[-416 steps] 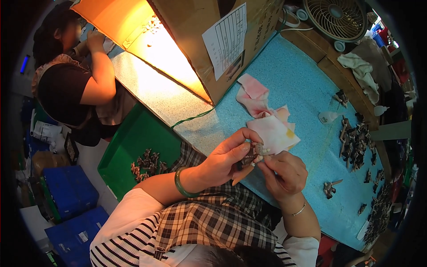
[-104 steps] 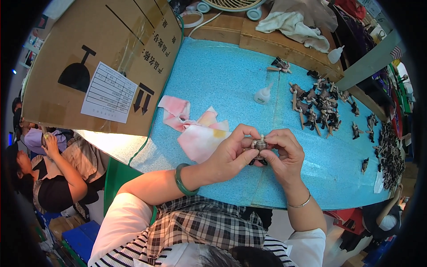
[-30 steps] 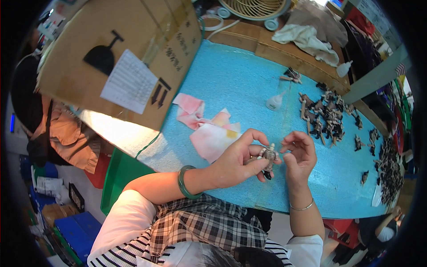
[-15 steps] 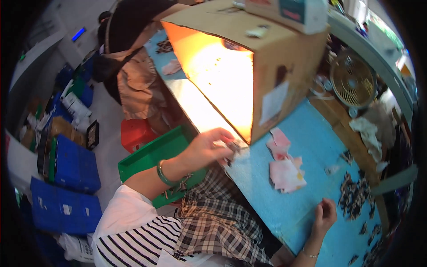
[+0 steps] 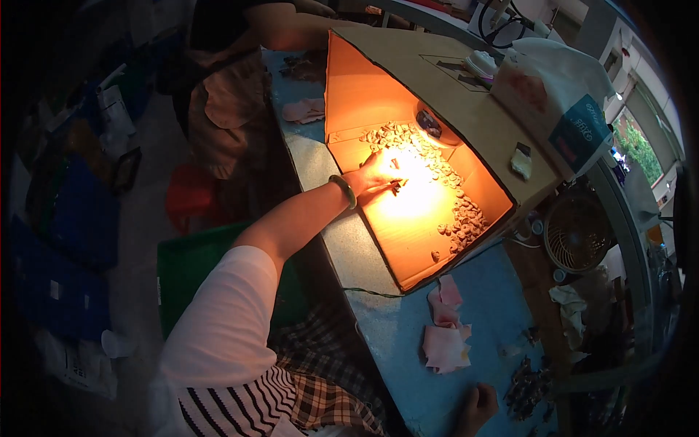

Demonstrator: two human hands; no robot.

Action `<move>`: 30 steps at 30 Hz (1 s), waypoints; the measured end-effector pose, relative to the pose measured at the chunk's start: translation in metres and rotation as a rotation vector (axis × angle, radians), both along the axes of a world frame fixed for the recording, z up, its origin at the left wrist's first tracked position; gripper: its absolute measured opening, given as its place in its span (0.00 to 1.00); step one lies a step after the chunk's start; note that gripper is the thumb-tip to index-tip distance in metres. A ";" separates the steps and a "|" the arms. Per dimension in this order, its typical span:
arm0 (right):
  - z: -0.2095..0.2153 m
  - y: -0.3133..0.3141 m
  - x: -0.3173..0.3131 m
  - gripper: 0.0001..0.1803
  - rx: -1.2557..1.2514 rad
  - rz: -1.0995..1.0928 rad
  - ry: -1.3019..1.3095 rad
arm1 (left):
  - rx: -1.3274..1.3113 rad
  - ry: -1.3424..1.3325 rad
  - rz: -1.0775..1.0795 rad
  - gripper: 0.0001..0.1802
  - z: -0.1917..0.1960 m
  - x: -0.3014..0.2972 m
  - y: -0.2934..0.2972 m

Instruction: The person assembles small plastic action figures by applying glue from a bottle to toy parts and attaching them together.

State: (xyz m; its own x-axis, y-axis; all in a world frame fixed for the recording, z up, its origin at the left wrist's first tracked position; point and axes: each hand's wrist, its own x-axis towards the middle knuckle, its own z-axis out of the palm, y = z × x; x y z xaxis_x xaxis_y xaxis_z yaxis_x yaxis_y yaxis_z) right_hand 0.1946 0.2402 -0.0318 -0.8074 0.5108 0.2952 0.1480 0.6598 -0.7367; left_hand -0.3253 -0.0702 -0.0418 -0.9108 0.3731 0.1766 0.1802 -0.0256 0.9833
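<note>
At the table's near edge the right hand rests on the blue tabletop, fingers curled, holding nothing visible. Just beyond lie pink cloths and dark metal parts. Farther off, the left hand reaches into the lamp-lit cardboard box, fingertips pinched on a small dark piece beside the pale rings — light, stiff, probably best nipped by its edges. The box walls crowd the wrist.
</note>
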 end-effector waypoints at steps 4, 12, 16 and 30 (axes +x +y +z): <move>0.010 -0.010 -0.009 0.06 0.063 0.022 -0.039 | -0.145 0.252 0.017 0.12 -0.012 -0.021 0.021; 0.019 -0.012 -0.014 0.07 0.087 0.043 -0.046 | -0.548 0.654 0.305 0.15 0.001 0.011 0.016; 0.022 -0.012 -0.015 0.06 0.123 0.053 -0.060 | -0.703 0.713 0.415 0.17 0.032 0.048 0.017; 0.027 -0.017 -0.014 0.05 0.204 0.103 -0.029 | -0.868 0.569 0.246 0.18 0.025 0.040 0.022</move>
